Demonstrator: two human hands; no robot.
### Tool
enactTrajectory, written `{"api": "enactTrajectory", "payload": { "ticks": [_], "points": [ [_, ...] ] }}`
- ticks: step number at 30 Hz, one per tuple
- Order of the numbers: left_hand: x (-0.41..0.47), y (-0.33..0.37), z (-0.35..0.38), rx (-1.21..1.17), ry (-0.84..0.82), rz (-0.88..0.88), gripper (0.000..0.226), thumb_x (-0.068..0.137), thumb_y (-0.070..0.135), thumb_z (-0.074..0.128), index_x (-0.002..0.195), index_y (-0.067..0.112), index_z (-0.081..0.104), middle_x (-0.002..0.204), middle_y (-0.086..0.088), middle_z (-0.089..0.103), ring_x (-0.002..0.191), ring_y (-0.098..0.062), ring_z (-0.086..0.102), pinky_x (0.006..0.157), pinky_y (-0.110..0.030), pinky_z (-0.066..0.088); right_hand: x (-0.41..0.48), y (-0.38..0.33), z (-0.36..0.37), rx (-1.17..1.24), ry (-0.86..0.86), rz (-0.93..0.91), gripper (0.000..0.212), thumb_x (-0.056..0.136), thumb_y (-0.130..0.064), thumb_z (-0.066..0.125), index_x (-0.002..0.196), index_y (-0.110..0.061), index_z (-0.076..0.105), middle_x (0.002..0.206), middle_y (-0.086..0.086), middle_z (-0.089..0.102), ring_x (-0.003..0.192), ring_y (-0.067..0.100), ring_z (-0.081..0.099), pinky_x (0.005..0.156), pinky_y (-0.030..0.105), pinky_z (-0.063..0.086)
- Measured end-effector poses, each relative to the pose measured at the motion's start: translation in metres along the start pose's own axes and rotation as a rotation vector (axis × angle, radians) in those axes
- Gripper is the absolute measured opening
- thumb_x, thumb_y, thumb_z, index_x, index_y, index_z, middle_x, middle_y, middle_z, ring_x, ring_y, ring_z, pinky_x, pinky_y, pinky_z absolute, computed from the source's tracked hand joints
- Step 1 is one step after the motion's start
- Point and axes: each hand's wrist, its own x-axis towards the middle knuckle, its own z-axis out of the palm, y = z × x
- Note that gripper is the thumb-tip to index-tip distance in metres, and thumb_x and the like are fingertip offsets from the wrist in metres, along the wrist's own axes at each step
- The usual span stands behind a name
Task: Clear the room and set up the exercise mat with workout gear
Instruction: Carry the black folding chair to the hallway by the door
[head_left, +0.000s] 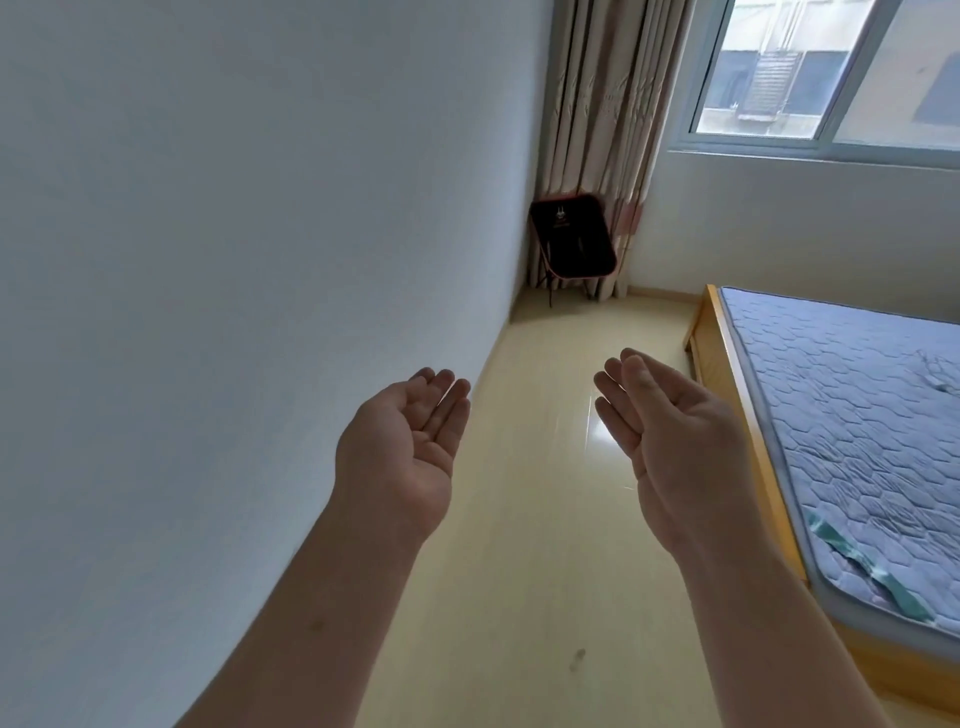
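Pale floor (545, 519), black chair (571, 249) upright, cornered

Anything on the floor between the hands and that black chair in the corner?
Nothing visible does. The left hand and right hand hold nothing; the floor runs to the chair, with the bed along the right.

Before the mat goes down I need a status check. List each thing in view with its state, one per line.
left hand: open, palm up, holding nothing.
right hand: open, fingers straight, holding nothing.
folding chair: unfolded, standing in the far corner against the curtain.
curtain: pulled aside, bunched left of the window.
window: uncovered; cannot tell whether it is latched.
mattress: lying flat on the wooden bed frame, no bedding on it.
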Motion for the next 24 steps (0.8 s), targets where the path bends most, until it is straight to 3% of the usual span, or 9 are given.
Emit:
{"api": "enactTrajectory", "payload": {
  "ticks": [11, 19, 22, 24],
  "points": [
    [0.247, -0.031, 0.206, 0.081, -0.073, -0.083, 0.023, 0.102, 0.006, 0.05, 0.116, -0.004, 0.065, 0.106, -0.016, 0.077, 0.1, -0.032, 0.075, 0.096, -0.04, 0.058, 0.291, 0.008, -0.004, 0.021, 0.154, -0.041, 0.031, 0.096, -0.018, 0.067, 0.124, -0.003, 0.067, 0.11, 0.006, 0.076, 0.107, 0.02, 0.073, 0.1, 0.041, 0.055],
    [0.434, -0.091, 0.347, 0.123, -0.04, -0.057, 0.024, 0.101, 0.006, 0.05, 0.117, -0.004, 0.065, 0.104, -0.016, 0.077, 0.098, -0.032, 0.076, 0.095, -0.039, 0.058, 0.541, 0.025, -0.032, 0.041, 0.113, -0.04, 0.033, 0.097, -0.021, 0.065, 0.126, -0.005, 0.065, 0.116, 0.008, 0.074, 0.109, 0.019, 0.072, 0.1, 0.039, 0.055],
    [0.497, -0.098, 0.413, 0.129, -0.046, -0.052, 0.024, 0.101, 0.005, 0.05, 0.117, -0.004, 0.065, 0.104, -0.016, 0.077, 0.099, -0.032, 0.075, 0.096, -0.04, 0.058, 0.639, 0.012, -0.03, 0.039, 0.071, -0.033, 0.043, 0.089, -0.03, 0.069, 0.126, -0.007, 0.066, 0.116, 0.007, 0.074, 0.11, 0.019, 0.072, 0.101, 0.039, 0.054],
    [0.534, -0.099, 0.447, 0.107, -0.028, -0.024, 0.024, 0.102, 0.006, 0.05, 0.117, -0.003, 0.066, 0.104, -0.016, 0.077, 0.1, -0.032, 0.075, 0.096, -0.039, 0.058, 0.696, 0.007, -0.025, 0.024, 0.063, -0.022, 0.036, 0.092, -0.027, 0.068, 0.123, -0.008, 0.067, 0.115, 0.007, 0.074, 0.109, 0.019, 0.072, 0.1, 0.039, 0.055]
  ]
}}
